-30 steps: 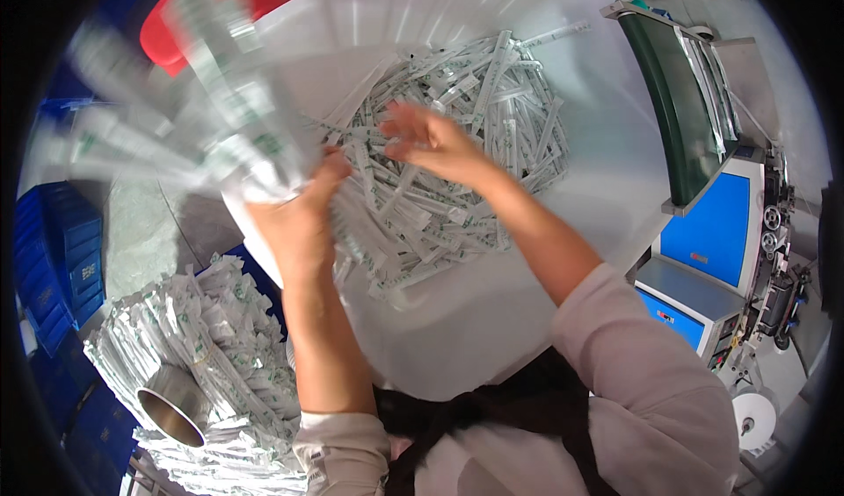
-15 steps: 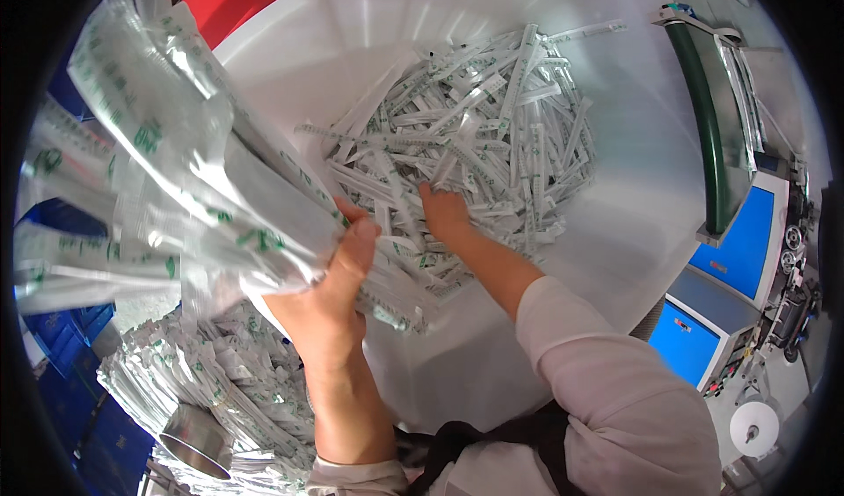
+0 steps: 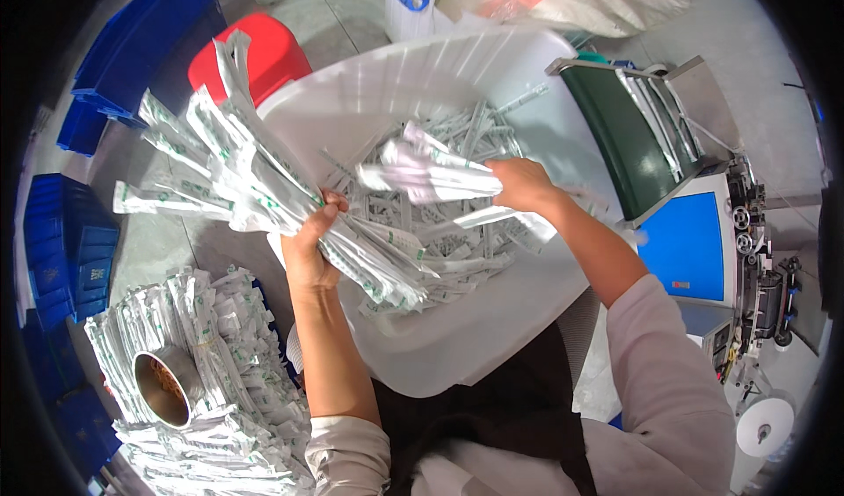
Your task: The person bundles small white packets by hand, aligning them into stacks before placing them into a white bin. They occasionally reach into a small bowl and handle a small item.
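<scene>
My left hand (image 3: 309, 248) grips a thick, fanned-out bundle of packets (image 3: 255, 175), long thin white wrappers with green print. It is over the left side of a large white tub (image 3: 519, 307). My right hand (image 3: 525, 186) is closed round a smaller bunch of the same packets (image 3: 431, 169), slightly blurred, above the tub's middle. Beneath both hands, a loose heap of packets (image 3: 479, 127) lies crisscrossed in the tub. The two bunches are apart, though their ends come close together.
At lower left, stacked packet bundles (image 3: 229, 346) surround a metal cup (image 3: 165, 389) with small brownish bits inside. Blue bins (image 3: 66, 241) line the left; a red stool-like object (image 3: 264, 52) stands behind the tub. Right are a green conveyor belt (image 3: 607, 127) and a blue-panelled machine (image 3: 690, 245).
My right hand has risen from the heap, moving up and right with a bunch of packets. My left hand's bundle has moved lower and farther from the camera. The view has shifted too.
</scene>
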A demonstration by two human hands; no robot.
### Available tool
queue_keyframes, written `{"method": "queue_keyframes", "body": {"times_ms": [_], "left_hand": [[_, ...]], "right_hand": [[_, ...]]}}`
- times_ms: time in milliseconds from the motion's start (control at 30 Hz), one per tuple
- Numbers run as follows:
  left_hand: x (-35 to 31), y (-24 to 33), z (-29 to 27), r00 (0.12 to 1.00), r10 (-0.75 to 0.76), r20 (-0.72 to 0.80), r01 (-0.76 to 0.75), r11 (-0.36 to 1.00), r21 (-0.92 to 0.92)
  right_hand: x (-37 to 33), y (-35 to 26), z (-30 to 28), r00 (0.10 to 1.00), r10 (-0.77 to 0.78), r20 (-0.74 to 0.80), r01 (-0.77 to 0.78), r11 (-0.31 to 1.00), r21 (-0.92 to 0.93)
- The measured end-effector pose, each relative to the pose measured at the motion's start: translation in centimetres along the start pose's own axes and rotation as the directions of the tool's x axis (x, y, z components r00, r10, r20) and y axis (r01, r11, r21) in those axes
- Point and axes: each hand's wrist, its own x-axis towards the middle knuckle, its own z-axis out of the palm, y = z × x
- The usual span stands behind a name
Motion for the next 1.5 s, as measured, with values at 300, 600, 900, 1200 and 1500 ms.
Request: {"method": "queue_keyframes", "body": {"times_ms": [300,600,900,1200,1500], "left_hand": [[-4.8,-1.1,5.7,0.994,-0.105,0.032,0.104,0.994,0.038],[-4.6,-1.8,2.0,0.991,-0.123,-0.049,0.125,0.991,0.045],[-3.0,1.8,4.5,0.991,-0.011,0.131,-0.030,0.952,0.304],[-9.2,1.7,7.7,0.802,-0.257,0.540,0.319,0.947,-0.023],[-21.1,-5.4,4.9,0.614,-0.421,0.667,0.754,0.563,-0.339]], "right_hand": [[-6.6,-11.0,2.2,0.592,-0.302,-0.747,0.512,0.857,0.059],[-9.2,-10.7,3.0,0.624,-0.310,-0.717,0.781,0.225,0.583],[-4.3,-5.3,9.9,0.942,-0.047,-0.332,0.295,0.587,0.754],[-9.1,-11.1,-4.6,0.782,-0.261,-0.566,0.378,-0.523,0.764],[-9.9,-11.2,1.7,0.702,-0.512,-0.495,0.252,-0.472,0.845]]}}
